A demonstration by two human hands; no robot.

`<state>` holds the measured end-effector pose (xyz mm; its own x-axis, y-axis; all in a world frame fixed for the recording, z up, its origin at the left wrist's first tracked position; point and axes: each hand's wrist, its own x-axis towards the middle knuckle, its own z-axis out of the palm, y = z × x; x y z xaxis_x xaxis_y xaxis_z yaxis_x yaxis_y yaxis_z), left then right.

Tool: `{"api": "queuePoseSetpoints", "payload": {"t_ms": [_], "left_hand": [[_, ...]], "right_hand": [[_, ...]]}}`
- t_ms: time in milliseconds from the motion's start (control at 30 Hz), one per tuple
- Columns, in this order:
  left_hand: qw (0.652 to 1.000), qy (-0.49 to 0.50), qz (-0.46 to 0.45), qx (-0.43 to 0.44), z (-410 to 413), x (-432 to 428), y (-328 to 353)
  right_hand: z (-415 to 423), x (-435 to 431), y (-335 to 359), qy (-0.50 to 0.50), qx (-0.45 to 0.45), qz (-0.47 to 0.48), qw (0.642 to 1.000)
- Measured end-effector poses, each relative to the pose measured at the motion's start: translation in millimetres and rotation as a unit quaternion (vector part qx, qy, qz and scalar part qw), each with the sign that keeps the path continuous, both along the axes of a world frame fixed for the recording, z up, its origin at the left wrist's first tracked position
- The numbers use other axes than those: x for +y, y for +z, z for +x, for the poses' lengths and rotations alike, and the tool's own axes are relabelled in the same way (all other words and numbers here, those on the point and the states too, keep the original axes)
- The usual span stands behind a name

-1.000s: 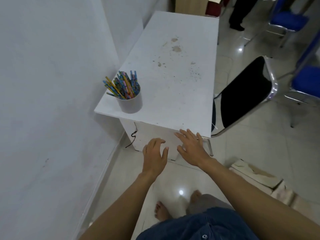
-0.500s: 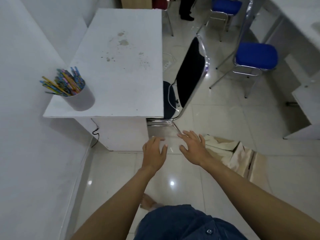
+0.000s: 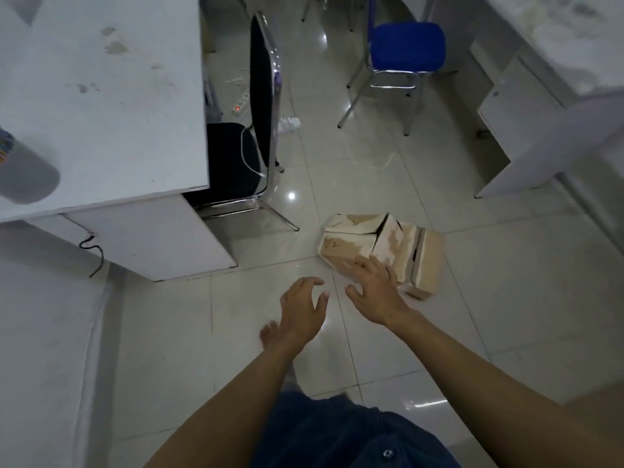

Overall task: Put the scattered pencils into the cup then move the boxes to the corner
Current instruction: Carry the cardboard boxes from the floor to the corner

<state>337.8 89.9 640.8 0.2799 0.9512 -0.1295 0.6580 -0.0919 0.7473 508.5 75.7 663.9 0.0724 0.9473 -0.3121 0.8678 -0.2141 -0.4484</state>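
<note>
Both hands are hanging out in front of the person over the tiled floor, nothing in either one. Left hand is sitting w/ fingers loosely curled and spread apart, thumb out to the side, empty, clear of the boxes. Right hand is reaching w/ fingers splayed wide, palm down, fingertips overlapping the near edge of the boxes in the frame; can't tell if it's actually touching the cardboard or just hovering above it.

Boxes are lying on the floor as a bunched-up cluster of beat-up tan cardboard, leaning against each other, near the front leg of the black chair, which is tucked beside the white table. One box is showing some handwriting on its face, too small to read tbh.

The cup is sitting at the table's near left corner, mostly cut off by the frame edge, w/ a sliver of the coloured pencils poking out of it. A blue chair is standing further back, well apart from the boxes.
</note>
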Motion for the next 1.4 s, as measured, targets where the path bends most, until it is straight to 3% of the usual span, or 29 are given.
{"api": "queuePoseSetpoints", "payload": {"t_ms": [300, 467, 567, 833, 1100, 1233, 1400], "left_hand": [[0.999, -0.032, -0.026, -0.003, 41.6, 39.2, -1.8], [0.994, -0.061, -0.09, 0.017, 50.2, 86.8, -24.0], [0.989, -0.071, -0.125, 0.025, 52.0, 116.9, -37.4], [0.971, -0.113, -0.179, 0.108, 60.0, 242.9, -94.4], [0.966, -0.036, -0.236, 0.104, 109.3, 332.6, -192.2], [0.95, 0.018, -0.29, 0.113, 143.9, 359.1, -286.0], [0.942, 0.018, -0.307, 0.136, 177.5, 376.5, -395.0]], "right_hand": [[32.8, 19.1, -21.7, -0.054, 0.006, -0.035, 0.998], [54.1, 44.8, -38.9, -0.084, 0.074, -0.134, 0.985], [69.5, 61.8, -52.3, -0.109, 0.071, -0.173, 0.976], [95.9, 156.4, -97.1, -0.205, 0.059, -0.144, 0.966], [119.2, 234.8, -189.1, -0.258, 0.039, -0.125, 0.957], [143.6, 259.8, -273.6, -0.263, 0.023, -0.157, 0.952], [160.2, 278.6, -365.4, -0.258, 0.003, -0.166, 0.952]]}}
